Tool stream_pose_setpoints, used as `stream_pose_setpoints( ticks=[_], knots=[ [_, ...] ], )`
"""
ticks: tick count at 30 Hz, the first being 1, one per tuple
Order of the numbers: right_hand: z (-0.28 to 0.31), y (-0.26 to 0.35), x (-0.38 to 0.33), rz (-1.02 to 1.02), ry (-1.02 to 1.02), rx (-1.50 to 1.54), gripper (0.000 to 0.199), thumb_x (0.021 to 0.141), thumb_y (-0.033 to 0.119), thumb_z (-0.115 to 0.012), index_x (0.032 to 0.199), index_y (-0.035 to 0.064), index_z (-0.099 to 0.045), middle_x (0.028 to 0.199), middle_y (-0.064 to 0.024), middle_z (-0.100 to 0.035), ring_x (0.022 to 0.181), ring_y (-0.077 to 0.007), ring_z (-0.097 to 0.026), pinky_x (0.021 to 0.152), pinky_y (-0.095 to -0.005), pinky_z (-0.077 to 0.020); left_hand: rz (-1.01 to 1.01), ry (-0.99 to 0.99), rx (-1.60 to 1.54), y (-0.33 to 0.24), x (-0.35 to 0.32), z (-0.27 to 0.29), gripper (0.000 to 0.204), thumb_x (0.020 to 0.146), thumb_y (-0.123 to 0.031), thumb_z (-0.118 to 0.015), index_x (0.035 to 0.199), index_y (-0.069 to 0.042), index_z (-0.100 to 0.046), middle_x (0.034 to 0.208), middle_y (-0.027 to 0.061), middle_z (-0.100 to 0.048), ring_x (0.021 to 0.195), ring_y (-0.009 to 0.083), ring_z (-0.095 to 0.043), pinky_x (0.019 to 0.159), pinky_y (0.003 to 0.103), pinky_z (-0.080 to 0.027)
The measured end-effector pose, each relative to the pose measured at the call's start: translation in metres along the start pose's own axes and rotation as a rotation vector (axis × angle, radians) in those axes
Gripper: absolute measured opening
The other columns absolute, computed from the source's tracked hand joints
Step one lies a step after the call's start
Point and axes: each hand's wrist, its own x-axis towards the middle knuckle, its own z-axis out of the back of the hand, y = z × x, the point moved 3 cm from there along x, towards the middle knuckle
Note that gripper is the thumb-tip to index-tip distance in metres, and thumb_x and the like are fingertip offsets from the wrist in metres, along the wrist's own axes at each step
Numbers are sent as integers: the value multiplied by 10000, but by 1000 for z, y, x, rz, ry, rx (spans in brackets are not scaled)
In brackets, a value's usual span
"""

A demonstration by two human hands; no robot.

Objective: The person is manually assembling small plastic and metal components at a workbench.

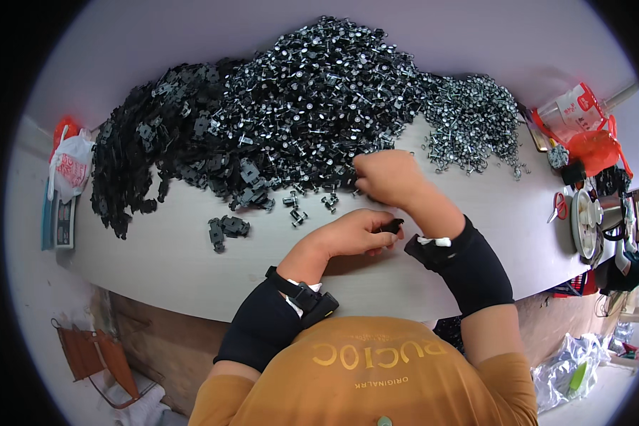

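Close in front of me, my left hand point(366, 232) is closed around a small black plastic part point(392, 226), which sticks out between thumb and fingers. My right hand point(388, 177) is a little farther off, at the near edge of a large heap of silver-headed metal pieces point(319, 92). Its fingers are curled, and whatever they pinch is hidden. Several loose metal pieces point(297, 215) lie left of my hands. Beyond them a pile of flat black plastic parts point(145, 142) covers the left side, with a few more black parts point(227, 228) lying apart nearer to me.
A smaller heap of little silver fasteners point(468, 117) lies at the right. Along the table's point(170, 263) right edge are red-handled scissors point(559, 206), a white lidded pot point(586, 224) and an orange bag point(593, 150). At the left edge a white plastic bag point(71, 167) rests on a box.
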Motion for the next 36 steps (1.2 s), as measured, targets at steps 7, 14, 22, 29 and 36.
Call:
stream_pose_setpoints(
  ticks=[7, 14, 22, 29, 36],
  knots=[
    [9, -94, -80, -400, -398, 395, 135, 847, 177, -697, 917, 70, -656, 742, -58, -651, 655, -184, -598, 635, -319, -474, -28, -36, -67, 3, 6, -2, 185, 981, -168, -562, 1106, -42, -613, 876, 17, -642, 711, 83, -565, 648, 241, -487],
    [-5, -102, -81, -421, -398, 349, 209, 828, 207, -695, 999, 93, -659, 882, -96, -680, 810, -269, -651, 727, -381, -504, 24, -104, -99, 0, 6, 1, 197, 979, -167, -556, 1138, -53, -585, 869, 17, -650, 735, 90, -594, 648, 248, -517],
    [-15, -126, -67, -515, -375, 34, 245, 822, 220, -697, 1049, 155, -632, 983, -81, -667, 921, -297, -650, 792, -429, -514, -34, -150, -238, 2, 5, 3, 248, 973, -105, -560, 1208, -29, -567, 915, 45, -664, 753, 103, -612, 663, 250, -527],
    [-15, -133, -79, -528, -447, 55, 141, 767, 149, -720, 891, 124, -657, 916, -88, -640, 876, -313, -623, 758, -428, -504, -4, -159, -265, 5, 7, 5, 252, 969, -86, -555, 1212, -23, -563, 913, 60, -659, 749, 108, -612, 659, 247, -529],
    [-6, -88, -67, -189, -551, 229, 133, 810, 119, -702, 930, 71, -672, 900, -109, -616, 899, -306, -589, 783, -411, -479, 4, -166, -228, 3, 8, 3, 236, 970, -85, -554, 1200, -33, -566, 897, 49, -656, 745, 103, -610, 652, 247, -527]
  ],
)
